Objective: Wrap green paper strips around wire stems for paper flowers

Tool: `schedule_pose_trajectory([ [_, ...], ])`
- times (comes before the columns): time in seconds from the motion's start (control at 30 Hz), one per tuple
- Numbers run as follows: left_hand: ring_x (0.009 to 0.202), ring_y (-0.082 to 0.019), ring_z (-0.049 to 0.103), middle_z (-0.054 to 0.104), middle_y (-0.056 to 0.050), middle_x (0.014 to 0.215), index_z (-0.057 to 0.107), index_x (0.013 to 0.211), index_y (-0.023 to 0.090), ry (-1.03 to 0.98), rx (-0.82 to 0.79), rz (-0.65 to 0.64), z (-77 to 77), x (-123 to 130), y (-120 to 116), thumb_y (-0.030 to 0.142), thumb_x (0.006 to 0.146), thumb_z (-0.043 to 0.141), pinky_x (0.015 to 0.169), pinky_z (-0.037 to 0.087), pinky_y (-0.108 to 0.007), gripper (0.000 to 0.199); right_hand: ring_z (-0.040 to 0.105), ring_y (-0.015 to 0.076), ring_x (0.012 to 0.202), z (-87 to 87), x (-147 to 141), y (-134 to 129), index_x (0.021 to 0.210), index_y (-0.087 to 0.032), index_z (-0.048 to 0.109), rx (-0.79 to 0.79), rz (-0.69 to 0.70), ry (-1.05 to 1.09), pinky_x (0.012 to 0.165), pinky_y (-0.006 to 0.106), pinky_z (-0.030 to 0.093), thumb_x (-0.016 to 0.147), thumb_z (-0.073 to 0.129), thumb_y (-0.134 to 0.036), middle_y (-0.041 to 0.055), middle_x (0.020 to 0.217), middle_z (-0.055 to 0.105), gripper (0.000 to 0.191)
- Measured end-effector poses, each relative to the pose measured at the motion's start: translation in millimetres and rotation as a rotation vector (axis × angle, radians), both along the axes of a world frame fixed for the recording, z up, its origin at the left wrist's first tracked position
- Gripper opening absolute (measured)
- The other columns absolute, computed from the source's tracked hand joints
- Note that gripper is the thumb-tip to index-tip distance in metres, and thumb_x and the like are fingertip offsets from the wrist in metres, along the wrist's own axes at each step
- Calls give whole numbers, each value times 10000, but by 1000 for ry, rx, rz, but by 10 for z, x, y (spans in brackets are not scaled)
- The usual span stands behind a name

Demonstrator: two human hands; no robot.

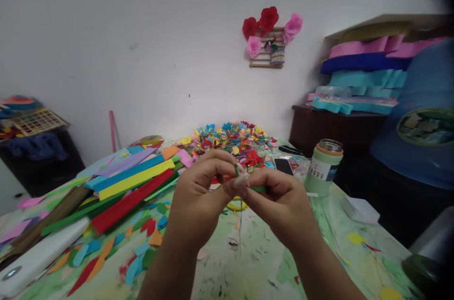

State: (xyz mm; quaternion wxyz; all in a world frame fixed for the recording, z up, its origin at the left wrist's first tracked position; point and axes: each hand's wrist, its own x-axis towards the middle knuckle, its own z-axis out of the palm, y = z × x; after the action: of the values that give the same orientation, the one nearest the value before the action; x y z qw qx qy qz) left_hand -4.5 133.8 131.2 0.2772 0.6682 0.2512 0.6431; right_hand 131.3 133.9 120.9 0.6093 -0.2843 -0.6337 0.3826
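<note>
My left hand (pixel 204 196) and my right hand (pixel 278 198) meet at the middle of the view, with thumbs and forefingers pinched together at the tips. Between them is a small piece of green paper (pixel 258 189), mostly hidden by the fingers. A thin wire-like stem (pixel 241 217) seems to run down below the fingertips. Behind the hands lies a heap of colourful paper flowers (pixel 227 137), with red ones (pixel 252 158) closest. A yellow ring (pixel 237 205) rests on the table under the hands.
Rolled coloured paper (pixel 135 175) and cut petals (pixel 102 252) cover the table's left side, near a white long-handled tool (pixel 42 255). To the right are a phone (pixel 283 166), a green jar (pixel 322 167) and a white box (pixel 362 209). A large blue container (pixel 425 87) stands beyond.
</note>
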Motion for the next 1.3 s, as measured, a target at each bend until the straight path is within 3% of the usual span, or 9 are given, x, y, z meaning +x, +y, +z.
schedule_pose_trajectory([
  [0.17,731,-134,537,557,-39,766,677,625,182,17,-16,-256,19,-46,4,272,821,632,682,460,-248,220,511,86,545,-11,29,4,630,-210,720,-91,234,94,508,211,420,562,816,-202,-12,599,634,118],
  [0.33,659,-126,529,551,-52,775,679,635,177,32,-74,-471,27,-56,13,307,849,589,597,454,-245,266,477,79,483,8,56,-5,591,-203,720,-204,436,134,484,219,424,565,818,-252,-20,522,588,113],
  [0.43,728,-135,545,558,-48,802,696,683,191,47,-71,-409,23,-43,15,311,854,585,654,461,-244,236,449,77,479,8,56,-1,579,-193,699,-166,320,129,468,215,401,546,827,-261,-29,509,559,149],
  [0.53,824,-154,553,571,-39,878,694,778,214,41,-85,-206,0,-17,18,316,802,653,709,459,-253,113,468,88,506,2,50,4,590,-189,676,-2,83,48,465,213,388,625,776,-264,-12,551,584,130],
  [0.7,829,-137,551,563,-1,836,626,664,212,19,46,72,-40,9,-5,177,737,713,752,445,-237,118,483,101,492,16,22,-14,591,-174,643,254,-197,-118,447,218,369,712,680,-225,4,538,572,136],
  [0.83,760,-124,549,558,-4,799,641,669,212,72,116,61,-28,-14,-31,193,784,666,684,451,-221,119,417,77,454,34,19,-26,573,-167,659,175,-103,-110,413,201,314,683,735,-278,-18,496,517,173],
  [1.1,702,-102,522,540,-16,778,632,659,194,109,15,-239,23,-61,-16,285,884,541,605,444,-186,259,517,112,589,-3,54,-7,604,-192,689,-107,255,67,541,228,425,587,811,-292,9,610,615,159],
  [1.2,736,-106,531,546,-17,808,664,703,210,120,-22,-274,24,-51,-4,319,884,540,649,457,-189,245,486,92,548,9,53,-5,580,-179,661,-96,206,75,511,210,410,598,792,-254,-8,566,576,153],
  [1.3,852,-122,545,557,-3,888,679,781,250,113,-71,-122,13,-8,5,311,836,616,762,454,-206,104,462,89,514,20,64,0,583,-169,640,35,27,4,472,210,381,659,735,-255,-10,542,545,149],
])
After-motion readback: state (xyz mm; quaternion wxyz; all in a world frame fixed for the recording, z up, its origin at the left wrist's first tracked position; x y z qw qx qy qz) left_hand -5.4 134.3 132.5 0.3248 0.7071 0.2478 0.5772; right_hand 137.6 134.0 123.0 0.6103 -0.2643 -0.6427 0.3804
